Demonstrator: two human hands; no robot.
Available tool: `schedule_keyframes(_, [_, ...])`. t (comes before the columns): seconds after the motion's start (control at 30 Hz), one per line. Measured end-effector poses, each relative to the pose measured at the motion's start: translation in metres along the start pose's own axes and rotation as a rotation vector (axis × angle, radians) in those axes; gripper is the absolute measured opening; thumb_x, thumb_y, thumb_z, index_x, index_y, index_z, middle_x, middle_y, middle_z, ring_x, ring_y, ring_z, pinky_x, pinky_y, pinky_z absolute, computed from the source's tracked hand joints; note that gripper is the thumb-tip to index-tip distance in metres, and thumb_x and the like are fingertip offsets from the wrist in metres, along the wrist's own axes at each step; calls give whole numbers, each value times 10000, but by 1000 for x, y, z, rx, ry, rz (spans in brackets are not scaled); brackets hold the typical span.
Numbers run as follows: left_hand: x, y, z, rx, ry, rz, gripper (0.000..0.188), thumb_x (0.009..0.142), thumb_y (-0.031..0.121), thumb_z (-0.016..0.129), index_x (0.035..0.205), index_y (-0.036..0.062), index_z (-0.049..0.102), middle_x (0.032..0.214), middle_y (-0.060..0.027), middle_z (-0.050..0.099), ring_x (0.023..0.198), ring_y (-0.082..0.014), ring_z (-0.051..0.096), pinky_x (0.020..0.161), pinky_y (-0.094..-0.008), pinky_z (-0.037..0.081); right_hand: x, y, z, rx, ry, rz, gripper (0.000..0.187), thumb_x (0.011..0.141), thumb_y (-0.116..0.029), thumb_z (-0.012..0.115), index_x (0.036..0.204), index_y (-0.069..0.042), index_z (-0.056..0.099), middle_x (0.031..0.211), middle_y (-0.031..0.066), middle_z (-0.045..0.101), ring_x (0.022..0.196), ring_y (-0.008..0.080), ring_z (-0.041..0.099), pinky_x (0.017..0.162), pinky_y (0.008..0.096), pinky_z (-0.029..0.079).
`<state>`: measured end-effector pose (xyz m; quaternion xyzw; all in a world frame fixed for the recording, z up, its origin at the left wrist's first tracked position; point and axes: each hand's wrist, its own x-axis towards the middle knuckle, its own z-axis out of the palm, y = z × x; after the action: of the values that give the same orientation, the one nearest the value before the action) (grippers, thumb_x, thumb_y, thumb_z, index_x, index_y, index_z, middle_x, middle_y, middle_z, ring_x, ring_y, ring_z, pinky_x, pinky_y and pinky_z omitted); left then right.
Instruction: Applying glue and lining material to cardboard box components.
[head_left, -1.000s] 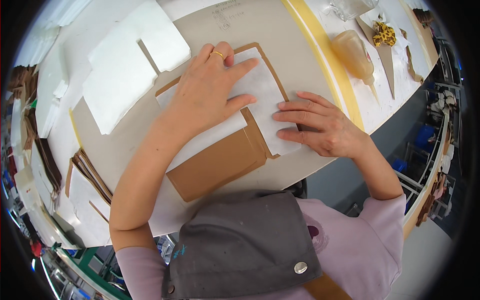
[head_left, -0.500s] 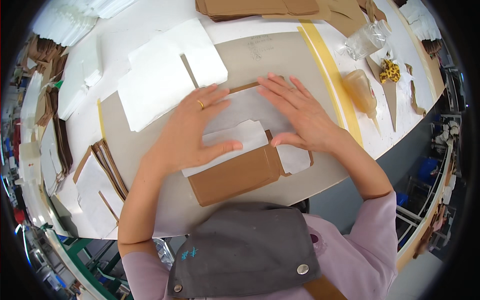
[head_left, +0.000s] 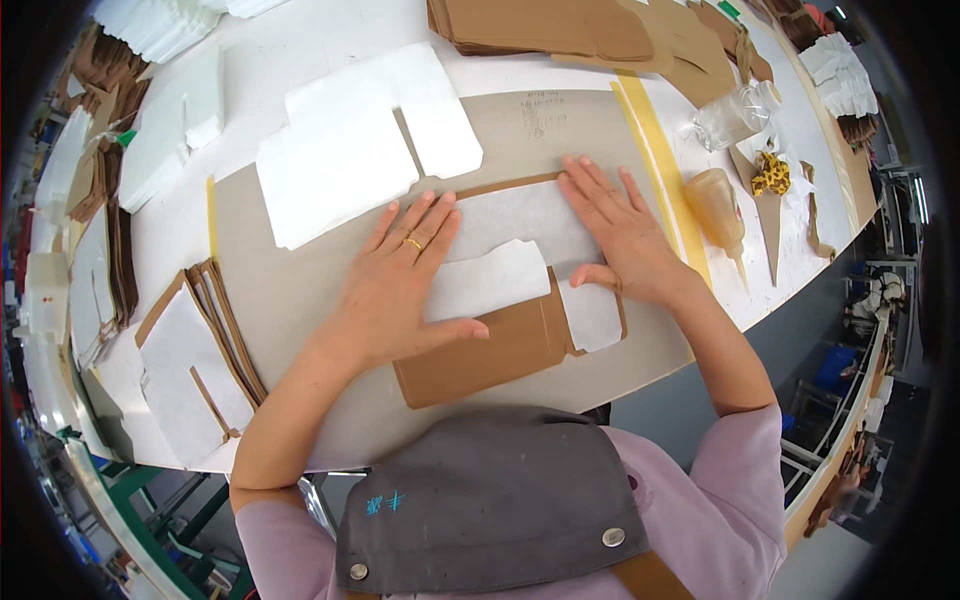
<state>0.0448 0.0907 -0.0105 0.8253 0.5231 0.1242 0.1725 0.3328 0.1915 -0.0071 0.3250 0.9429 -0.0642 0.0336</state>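
Note:
In front of me lies a flat brown, leather-like piece (head_left: 490, 355) with white backing on parts of it. A white sheet (head_left: 520, 215) covers its far part, and a white strip (head_left: 495, 280) runs across the middle. Another small white patch (head_left: 592, 318) is at its right end. My left hand (head_left: 395, 285) rests palm down over the left side, fingers spread, thumb reaching over the brown part. My right hand (head_left: 625, 240) lies over the far right corner, fingers outstretched and thumb near the white patch. Neither hand holds anything; the palms hide the piece's side edges.
Beyond my left hand sits a stack of slotted white sheets (head_left: 370, 140). Brown pieces with white backing (head_left: 200, 360) lean at the left. Brown sheets (head_left: 550, 28) lie at the back. An amber glue bottle (head_left: 715, 205) and a clear jar (head_left: 738, 115) are at right.
My hands have spread apart, the left one shifting outward off the middle of the white sheet. More of that sheet shows between them. The whole view has shifted slightly.

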Motion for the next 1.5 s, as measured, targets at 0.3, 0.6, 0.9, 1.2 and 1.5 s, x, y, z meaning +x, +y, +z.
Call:
schedule_keyframes(0.3, [-13,-2,-11,-186,11,100,668,679,463,821,1149,33,620,1449,-119,466,1416,-321,308,1177,-512,181,2,-35,-4,740,-36,-275,561,775,-263,760,1289,-123,587,1387,62,550,1395,319,371,1172,570,76])
schedule_keyframes(0.6, [-74,22,-2,-255,-141,140,503,778,232,741,1256,143,610,1443,-45,488,1394,-284,366,1169,-512,211,-56,-64,0,459,-135,-433,504,855,-308,672,1318,-135,573,1380,31,554,1352,246,446,1180,527,100])
schedule_keyframes(0.9, [-99,32,-4,-212,-175,173,540,746,165,730,1273,166,612,1462,-51,466,1398,-274,365,1170,-508,204,-38,-90,-5,390,2,-493,430,898,-334,607,1259,-100,605,1395,37,529,1345,220,444,1171,501,206])
schedule_keyframes(1.2, [-81,23,-5,-227,47,126,433,796,257,723,1179,71,641,1365,-110,547,1346,-288,434,1162,-502,213,-30,-66,-4,456,17,-659,473,969,-408,507,1336,-113,552,1500,58,410,1432,219,308,1187,498,129])
schedule_keyframes(1.5, [14,31,40,-14,109,92,880,864,517,625,1463,-32,289,1554,-225,215,1447,-393,177,1171,-501,161,12,23,15,83,151,2,598,969,-397,487,1479,-118,347,1556,58,305,1460,261,216,1188,491,126])
